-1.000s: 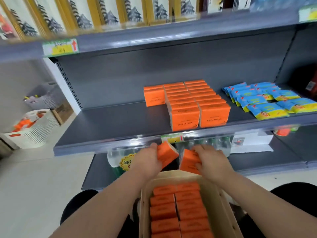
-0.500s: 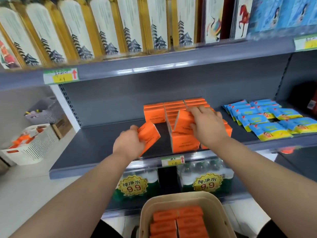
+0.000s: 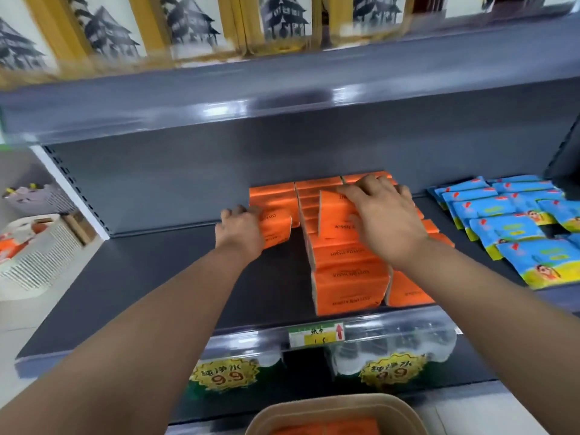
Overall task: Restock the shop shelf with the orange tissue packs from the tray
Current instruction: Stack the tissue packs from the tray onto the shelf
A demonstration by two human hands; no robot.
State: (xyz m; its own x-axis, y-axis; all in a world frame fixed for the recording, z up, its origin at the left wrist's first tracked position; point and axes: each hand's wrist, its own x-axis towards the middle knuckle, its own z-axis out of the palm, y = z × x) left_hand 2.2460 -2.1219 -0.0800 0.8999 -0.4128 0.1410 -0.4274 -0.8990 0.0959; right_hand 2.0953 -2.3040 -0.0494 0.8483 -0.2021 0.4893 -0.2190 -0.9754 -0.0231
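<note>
- Your left hand (image 3: 241, 235) is reaching over the shelf (image 3: 150, 277), close to its back wall. Its fingers are curled round the left pack (image 3: 277, 226), an orange tissue pack, and grip it by its left end.
- The left pack sits just in front of the lone orange pack (image 3: 271, 197) at the back of the shelf. You cannot tell if it is touching the shelf floor.
- Your right hand (image 3: 384, 221) is over the orange rows (image 3: 345, 287), which run from the front edge of the shelf to the back. Its fingers lie spread along the top of the right pack (image 3: 334, 215) and its thumb presses the front, so it pinches that pack.
- The right pack stands tilted on top of the middle row, about halfway back.
- The tray (image 3: 386, 403) is at the bottom, below the shelf's front edge, with more orange packs (image 3: 329, 426) in it.
- Blue packs (image 3: 508, 227) lie on the right end of the shelf, apart from the orange rows.
- A price tag (image 3: 316, 335) sits on the shelf's front edge, with water bottles (image 3: 392, 343) below it.
- A white basket (image 3: 40, 249) stands on the floor past the shelf's left end.
</note>
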